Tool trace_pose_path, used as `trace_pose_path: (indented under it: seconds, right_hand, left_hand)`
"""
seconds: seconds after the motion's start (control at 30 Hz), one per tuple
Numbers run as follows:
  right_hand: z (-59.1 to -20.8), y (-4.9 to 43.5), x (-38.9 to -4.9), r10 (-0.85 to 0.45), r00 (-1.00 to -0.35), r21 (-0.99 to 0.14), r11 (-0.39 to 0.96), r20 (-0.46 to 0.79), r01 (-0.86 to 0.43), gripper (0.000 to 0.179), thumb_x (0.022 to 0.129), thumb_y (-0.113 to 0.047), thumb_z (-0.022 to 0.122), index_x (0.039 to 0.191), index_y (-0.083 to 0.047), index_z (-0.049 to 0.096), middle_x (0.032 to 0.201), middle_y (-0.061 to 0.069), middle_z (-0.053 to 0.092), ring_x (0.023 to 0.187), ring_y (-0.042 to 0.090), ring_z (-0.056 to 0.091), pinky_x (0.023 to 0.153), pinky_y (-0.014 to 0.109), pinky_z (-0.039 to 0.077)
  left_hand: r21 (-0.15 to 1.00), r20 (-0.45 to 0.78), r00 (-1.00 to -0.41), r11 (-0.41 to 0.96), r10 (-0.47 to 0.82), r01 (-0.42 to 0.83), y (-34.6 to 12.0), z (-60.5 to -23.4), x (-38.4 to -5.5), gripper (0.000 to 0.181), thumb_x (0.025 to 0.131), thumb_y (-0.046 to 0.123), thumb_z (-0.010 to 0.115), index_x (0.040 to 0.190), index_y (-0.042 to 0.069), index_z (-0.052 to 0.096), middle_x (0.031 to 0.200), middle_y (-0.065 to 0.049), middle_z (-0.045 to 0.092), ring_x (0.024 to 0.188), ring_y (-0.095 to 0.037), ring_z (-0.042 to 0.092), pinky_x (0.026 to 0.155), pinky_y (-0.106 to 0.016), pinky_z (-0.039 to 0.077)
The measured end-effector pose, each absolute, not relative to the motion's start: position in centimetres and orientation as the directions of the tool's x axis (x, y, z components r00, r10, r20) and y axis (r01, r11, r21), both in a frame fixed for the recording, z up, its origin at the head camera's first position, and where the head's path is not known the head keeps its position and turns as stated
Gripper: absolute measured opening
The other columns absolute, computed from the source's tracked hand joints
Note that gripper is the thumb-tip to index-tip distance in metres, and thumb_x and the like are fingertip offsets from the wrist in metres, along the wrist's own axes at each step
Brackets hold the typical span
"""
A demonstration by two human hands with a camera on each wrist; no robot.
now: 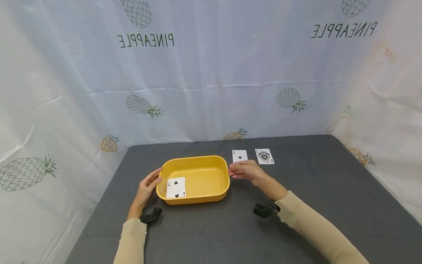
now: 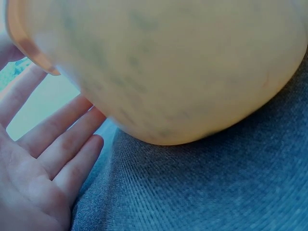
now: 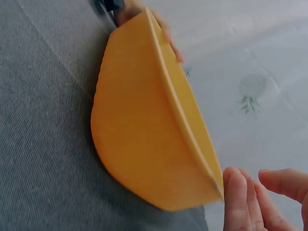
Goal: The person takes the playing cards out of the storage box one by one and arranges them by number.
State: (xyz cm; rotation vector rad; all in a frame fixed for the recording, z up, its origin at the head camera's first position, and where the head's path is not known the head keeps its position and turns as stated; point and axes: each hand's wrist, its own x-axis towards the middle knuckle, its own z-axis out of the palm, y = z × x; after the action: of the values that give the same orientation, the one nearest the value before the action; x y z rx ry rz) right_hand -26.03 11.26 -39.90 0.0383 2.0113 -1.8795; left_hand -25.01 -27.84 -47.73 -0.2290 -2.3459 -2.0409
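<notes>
A yellow tray (image 1: 197, 200) with raised sides stands on the dark table. Inside it, at the left end, lies a two of spades (image 1: 171, 189), face up. My left hand (image 1: 146, 189) is at the tray's left end; in the left wrist view its fingers (image 2: 67, 139) are stretched out against the outer wall. Beside the right rim is my right hand (image 1: 247, 171), fingers straight and together, thumb apart in the right wrist view. Nothing is visible between them. Just beyond that hand lies a playing card with a club (image 1: 239, 155), partly covered by it.
Another playing card (image 1: 265, 156) with an ornate black emblem lies face up to the right of the club card. Behind the table's far edge hangs a white curtain (image 1: 211, 73) with pineapple prints; it also runs along both sides. Grey cloth covers the table (image 1: 211, 234).
</notes>
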Motion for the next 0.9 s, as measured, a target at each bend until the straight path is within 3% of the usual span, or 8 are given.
trace_pose_path:
  seconds: [0.33,0.57,0.73,0.9]
  right_hand:
    - [-39.1,8.4,-25.5,-0.319,-0.905,-0.959,0.097,-0.283,0.266,0.041,0.092,-0.007,0.061,0.123,0.019,0.054,0.083,0.003,0.075,0.072,0.007,0.071,0.081,0.032,0.058]
    - [-38.8,6.3,-25.5,-0.331,-0.888,-0.947,0.16,-0.318,0.279,0.037,0.092,-0.008,0.062,0.121,0.015,0.059,0.097,0.016,0.075,0.076,0.01,0.072,0.094,0.043,0.052]
    - [-39.0,4.9,-25.7,-0.353,-0.878,-0.944,0.185,-0.322,0.272,0.035,0.092,-0.008,0.061,0.12,0.014,0.06,0.104,0.022,0.072,0.079,0.013,0.073,0.092,0.044,0.052]
    - [-39.4,3.5,-25.8,-0.35,-0.875,-0.94,0.2,-0.334,0.278,0.031,0.09,-0.005,0.063,0.116,0.014,0.063,0.095,0.017,0.074,0.075,0.013,0.072,0.089,0.043,0.053]
  left_hand:
    - [0.983,0.106,-0.991,0.141,0.083,0.117,-27.7,-47.7,-24.9,0.052,0.099,0.02,0.054,0.144,-0.001,0.039,0.12,0.023,0.054,0.11,0.012,0.055,0.09,-0.007,0.046]
    - [0.984,0.106,-0.991,0.135,0.081,0.116,-27.8,-47.7,-24.9,0.053,0.099,0.019,0.054,0.144,-0.002,0.039,0.118,0.025,0.055,0.109,0.012,0.055,0.089,-0.007,0.046]
    - [0.984,0.108,-0.991,0.134,0.08,0.118,-27.8,-47.6,-24.9,0.052,0.099,0.019,0.054,0.144,-0.002,0.039,0.118,0.025,0.055,0.109,0.012,0.056,0.089,-0.007,0.047]
    - [0.984,0.118,-0.989,0.126,0.085,0.129,-27.8,-47.6,-24.9,0.052,0.099,0.018,0.054,0.144,-0.003,0.039,0.118,0.025,0.056,0.109,0.012,0.056,0.089,-0.007,0.047]
